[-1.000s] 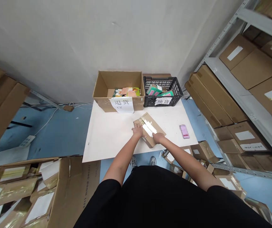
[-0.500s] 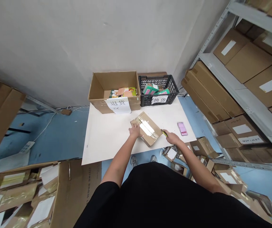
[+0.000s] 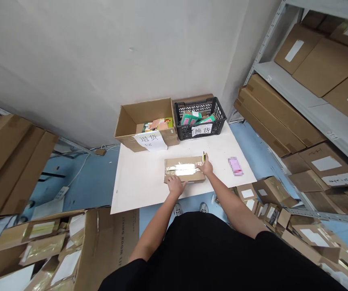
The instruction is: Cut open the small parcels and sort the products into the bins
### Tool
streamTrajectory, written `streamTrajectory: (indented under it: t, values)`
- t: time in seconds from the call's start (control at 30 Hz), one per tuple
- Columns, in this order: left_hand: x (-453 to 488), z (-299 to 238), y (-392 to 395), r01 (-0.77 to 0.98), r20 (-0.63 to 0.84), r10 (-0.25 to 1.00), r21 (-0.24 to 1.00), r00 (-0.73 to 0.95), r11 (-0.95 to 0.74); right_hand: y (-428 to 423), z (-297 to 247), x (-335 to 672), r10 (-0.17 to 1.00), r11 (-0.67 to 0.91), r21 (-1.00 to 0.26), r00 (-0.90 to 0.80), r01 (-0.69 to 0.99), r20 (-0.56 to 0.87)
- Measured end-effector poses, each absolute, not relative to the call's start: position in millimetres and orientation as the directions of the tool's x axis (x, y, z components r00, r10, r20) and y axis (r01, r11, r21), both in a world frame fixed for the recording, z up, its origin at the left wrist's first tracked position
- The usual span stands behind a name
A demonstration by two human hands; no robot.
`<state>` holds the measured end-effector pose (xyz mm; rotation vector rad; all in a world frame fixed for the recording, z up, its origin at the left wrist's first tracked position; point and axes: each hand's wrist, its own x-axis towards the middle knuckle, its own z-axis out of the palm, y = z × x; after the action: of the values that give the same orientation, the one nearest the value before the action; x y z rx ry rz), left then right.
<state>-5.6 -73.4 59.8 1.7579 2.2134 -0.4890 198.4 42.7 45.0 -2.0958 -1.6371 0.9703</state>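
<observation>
A taped cardboard box (image 3: 178, 161) with a white label lies level on the white table, its long side toward me. My left hand (image 3: 175, 185) grips its near left edge, fingers over the top and thumb out to the right. At the box's right end is my right hand (image 3: 206, 166), its thumb on the top face. This hand is closed on a yellow-and-black utility knife (image 3: 204, 157), which points away from me; whether the blade is out cannot be made out. A pink blurred item (image 3: 236, 166) lies on the table to the right.
Behind the box stand an open carton (image 3: 128, 139) with colourful packs and a black plastic crate (image 3: 184, 132) with green boxes, both with paper signs. A large carton of parcels (image 3: 92, 242) is at lower left. Shelves (image 3: 295, 81) and more parcels (image 3: 271, 190) are at right.
The box has turned from slanted to square with the table. My right hand has come in from beside its corner onto its right end, knife still held. My left hand has shifted to the near edge.
</observation>
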Motion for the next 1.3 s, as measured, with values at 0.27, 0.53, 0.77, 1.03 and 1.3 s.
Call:
streamTrajectory:
  t: [0.27,0.53,0.77,1.03,1.3]
  values:
    - [2,56,-33,0.986,-0.455,0.877,0.135,0.153,-0.102,15,26,251,0.847,-0.519,-0.834,-0.019,0.188,-0.532]
    - [6,38,-36,0.985,-0.457,0.879,0.155,0.140,-0.076,21,34,262,0.799,-0.501,-0.789,-0.161,0.356,-0.580]
    - [5,36,-35,0.987,-0.444,0.886,0.138,0.136,-0.082,28,37,259,0.780,-0.468,-0.792,-0.239,0.391,-0.579]
    - [7,42,-35,0.988,-0.451,0.882,0.130,0.137,-0.087,22,45,266,0.720,-0.503,-0.772,-0.307,0.388,-0.623]
    - [10,48,-36,0.989,-0.431,0.892,0.110,0.138,-0.100,10,49,292,0.681,-0.506,-0.740,-0.321,0.444,-0.658]
